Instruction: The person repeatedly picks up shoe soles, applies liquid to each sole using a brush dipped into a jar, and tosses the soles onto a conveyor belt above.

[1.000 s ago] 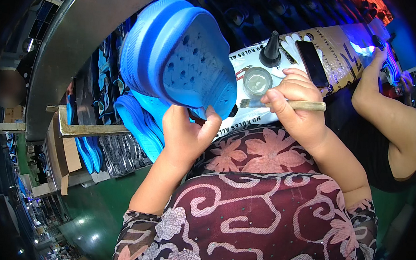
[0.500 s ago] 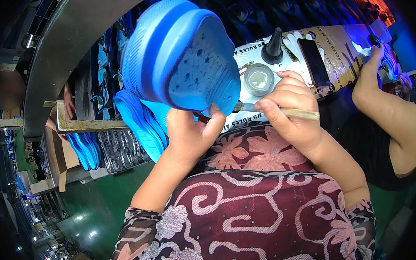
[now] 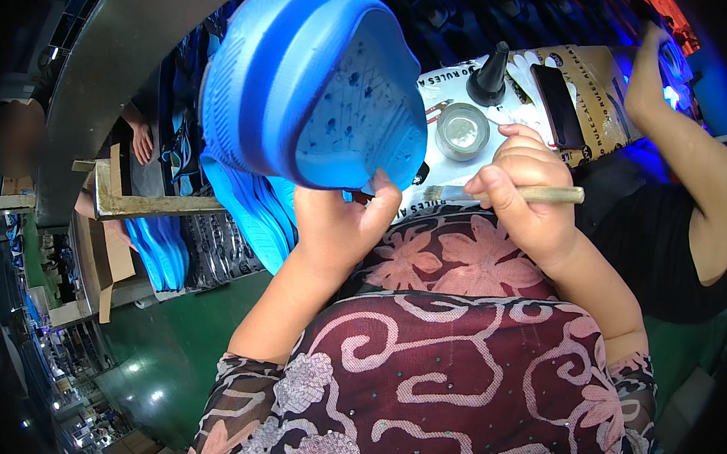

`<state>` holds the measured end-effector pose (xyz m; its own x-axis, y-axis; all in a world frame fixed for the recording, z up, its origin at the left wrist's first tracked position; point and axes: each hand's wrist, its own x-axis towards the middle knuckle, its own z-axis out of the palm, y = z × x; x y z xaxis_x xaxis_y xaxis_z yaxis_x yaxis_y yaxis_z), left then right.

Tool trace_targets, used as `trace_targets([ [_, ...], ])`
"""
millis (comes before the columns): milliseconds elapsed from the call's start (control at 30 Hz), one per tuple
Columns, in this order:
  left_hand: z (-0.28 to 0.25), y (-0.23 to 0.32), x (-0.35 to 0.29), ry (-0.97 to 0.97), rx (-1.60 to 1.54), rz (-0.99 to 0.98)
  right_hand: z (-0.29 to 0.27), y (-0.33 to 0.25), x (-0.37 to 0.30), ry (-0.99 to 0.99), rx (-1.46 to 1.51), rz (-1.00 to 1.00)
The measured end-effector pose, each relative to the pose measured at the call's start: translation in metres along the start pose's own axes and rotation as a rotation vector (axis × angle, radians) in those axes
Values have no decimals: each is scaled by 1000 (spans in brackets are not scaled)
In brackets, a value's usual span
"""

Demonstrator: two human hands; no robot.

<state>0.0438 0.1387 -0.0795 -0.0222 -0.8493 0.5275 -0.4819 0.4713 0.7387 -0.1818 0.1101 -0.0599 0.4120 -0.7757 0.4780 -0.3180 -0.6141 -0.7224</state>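
Your left hand [image 3: 339, 225] clenches the blue sole [image 3: 314, 82] by its lower edge, long axis tilted up and leftward, underside facing you. Your right hand [image 3: 523, 195] grasps a brush [image 3: 499, 193] lying level, bristles pointing left, just beside the sole's lower right edge. The right is nearer the jar [image 3: 462, 131] on the surface [image 3: 581, 74].

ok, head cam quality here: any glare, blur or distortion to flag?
Head view: strong fisheye, with the grey curved beam bending toward the rim and dark vignette corners; blue light blows out at top right; the blue shoe sole, left hand and right hand with its brush stay fairly sharp.
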Motion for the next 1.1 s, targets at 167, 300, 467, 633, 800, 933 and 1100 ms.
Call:
trace_targets([
  [167,-1,6,0,-42,24,-31,5,2,1,125,43,24],
  [300,-2,3,-3,-37,39,12,5,-4,1,45,-104,-55],
  [467,-4,3,-4,-63,34,-30,7,-1,2,111,-10,-29],
  [633,2,-4,1,53,-2,42,4,4,6,84,-130,-69],
  [800,-2,5,11,16,54,46,-19,4,-4,200,-93,15],
  [933,-25,22,31,-24,-263,-352,-39,28,-21,346,62,257],
  [1100,-29,79,59,-297,-614,-638,-69,33,-61,426,252,391],
])
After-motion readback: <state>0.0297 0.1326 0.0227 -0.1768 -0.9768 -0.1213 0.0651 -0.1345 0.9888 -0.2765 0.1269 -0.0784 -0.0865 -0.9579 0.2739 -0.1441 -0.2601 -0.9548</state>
